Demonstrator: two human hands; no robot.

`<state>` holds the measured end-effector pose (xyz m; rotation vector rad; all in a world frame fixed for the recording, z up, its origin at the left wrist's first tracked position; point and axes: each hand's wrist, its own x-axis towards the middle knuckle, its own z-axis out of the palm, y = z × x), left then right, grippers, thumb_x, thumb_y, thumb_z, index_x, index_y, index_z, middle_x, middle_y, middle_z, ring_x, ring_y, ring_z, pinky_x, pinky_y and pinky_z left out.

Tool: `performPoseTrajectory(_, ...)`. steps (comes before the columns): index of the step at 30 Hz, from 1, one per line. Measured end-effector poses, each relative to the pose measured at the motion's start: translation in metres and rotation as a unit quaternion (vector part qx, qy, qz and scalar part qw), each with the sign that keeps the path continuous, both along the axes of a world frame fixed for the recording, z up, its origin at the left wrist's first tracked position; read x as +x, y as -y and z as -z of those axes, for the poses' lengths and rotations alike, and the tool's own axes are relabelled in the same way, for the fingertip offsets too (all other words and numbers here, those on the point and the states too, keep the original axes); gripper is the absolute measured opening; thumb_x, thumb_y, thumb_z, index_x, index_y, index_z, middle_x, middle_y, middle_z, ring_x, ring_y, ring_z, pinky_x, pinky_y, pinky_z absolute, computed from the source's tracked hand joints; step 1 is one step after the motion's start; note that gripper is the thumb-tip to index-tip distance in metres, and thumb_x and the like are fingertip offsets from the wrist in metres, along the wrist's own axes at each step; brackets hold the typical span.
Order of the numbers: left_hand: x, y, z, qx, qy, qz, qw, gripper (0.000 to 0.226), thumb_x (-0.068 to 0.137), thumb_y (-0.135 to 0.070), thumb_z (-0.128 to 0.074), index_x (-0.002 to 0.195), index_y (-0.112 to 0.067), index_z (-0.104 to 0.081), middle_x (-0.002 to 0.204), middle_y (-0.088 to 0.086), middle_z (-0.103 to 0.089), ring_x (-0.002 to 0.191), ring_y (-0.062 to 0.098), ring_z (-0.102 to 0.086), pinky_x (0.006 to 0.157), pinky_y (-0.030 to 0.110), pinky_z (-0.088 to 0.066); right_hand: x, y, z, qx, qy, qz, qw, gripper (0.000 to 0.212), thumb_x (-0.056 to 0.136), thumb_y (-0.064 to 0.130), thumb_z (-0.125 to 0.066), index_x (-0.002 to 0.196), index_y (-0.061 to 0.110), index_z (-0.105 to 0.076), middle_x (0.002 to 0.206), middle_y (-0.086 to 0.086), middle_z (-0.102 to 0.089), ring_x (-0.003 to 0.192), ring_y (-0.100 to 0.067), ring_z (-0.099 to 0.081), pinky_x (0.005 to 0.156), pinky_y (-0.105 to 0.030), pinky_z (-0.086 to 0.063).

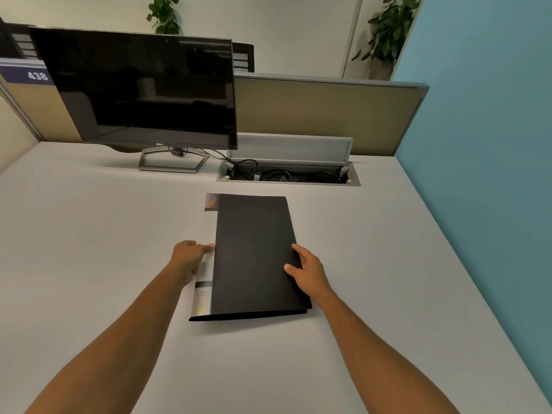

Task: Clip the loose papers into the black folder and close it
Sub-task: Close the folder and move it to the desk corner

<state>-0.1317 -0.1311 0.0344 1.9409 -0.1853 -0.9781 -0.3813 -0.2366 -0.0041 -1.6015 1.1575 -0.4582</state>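
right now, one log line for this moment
folder: shut, flat on desk | left hand: at spine edge | right hand: on cover | loose papers: none seen

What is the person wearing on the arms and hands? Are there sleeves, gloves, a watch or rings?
Nothing visible is worn. Both forearms are bare to the frame edge, without sleeves. The left hand and right hand show no gloves, watch, bracelet or rings on the fingers.

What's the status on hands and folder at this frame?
Left hand at spine edge, right hand flat on cover. Black folder closed on desk. No loose papers visible, nothing in the way.
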Motion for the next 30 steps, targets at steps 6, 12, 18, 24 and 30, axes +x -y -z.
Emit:
performPoseTrajectory(6,-0.020,-0.009,0.012,-0.034,-0.017,0.000,0.999,0.061,0.078,-0.032,-0.076,0.129,-0.014,-0.048,0.117,0.012,-0.064,0.093,0.035,-0.067,0.084,0.054,-0.055,-0.011,-0.001,-0.002,0.018,0.026,0.024,0.999,0.062,0.086,0.009,-0.067,0.142,0.020,-0.043,0.148,-0.004,-0.043,0.135,-0.022,-0.041,0.106,-0.036,-0.040)
performPoseTrajectory(12,-0.035,-0.005,0.002,-0.076,-0.016,0.019,0.997,0.051,0.084,-0.028,-0.071,0.128,-0.021,-0.046,0.117,0.009,-0.063,0.093,0.034,-0.066,0.082,0.053,-0.055,-0.022,-0.003,-0.012,0.022,0.049,0.073,0.996,0.059,0.088,0.008,-0.065,0.142,0.018,-0.043,0.149,-0.003,-0.043,0.137,-0.021,-0.039,0.107,-0.036,-0.038)
performPoseTrajectory(18,-0.047,0.012,-0.002,-0.092,-0.009,0.070,0.993,0.053,0.082,-0.033,-0.072,0.128,-0.025,-0.044,0.118,0.009,-0.062,0.095,0.034,-0.066,0.085,0.056,-0.055,-0.037,0.000,-0.018,0.016,0.041,0.158,0.986,0.052,0.090,0.019,-0.064,0.139,0.020,-0.045,0.144,-0.004,-0.049,0.131,-0.025,-0.048,0.105,-0.041,-0.043)
performPoseTrajectory(24,-0.064,0.034,-0.005,-0.114,-0.016,0.107,0.988,0.052,0.084,-0.034,-0.071,0.128,-0.025,-0.044,0.117,0.008,-0.062,0.095,0.033,-0.065,0.084,0.054,-0.055,-0.063,0.016,-0.017,0.070,0.061,0.211,0.973,0.051,0.090,0.022,-0.064,0.137,0.019,-0.045,0.136,-0.007,-0.056,0.119,-0.026,-0.057,0.102,-0.044,-0.047)
performPoseTrajectory(30,-0.094,0.062,-0.003,-0.123,-0.016,0.114,0.986,0.051,0.084,-0.035,-0.070,0.127,-0.025,-0.045,0.118,0.007,-0.062,0.094,0.032,-0.066,0.084,0.054,-0.055,-0.096,0.038,-0.022,0.047,0.054,0.212,0.975,0.048,0.091,0.017,-0.063,0.135,0.021,-0.047,0.127,-0.006,-0.062,0.109,-0.022,-0.061,0.095,-0.036,-0.052)
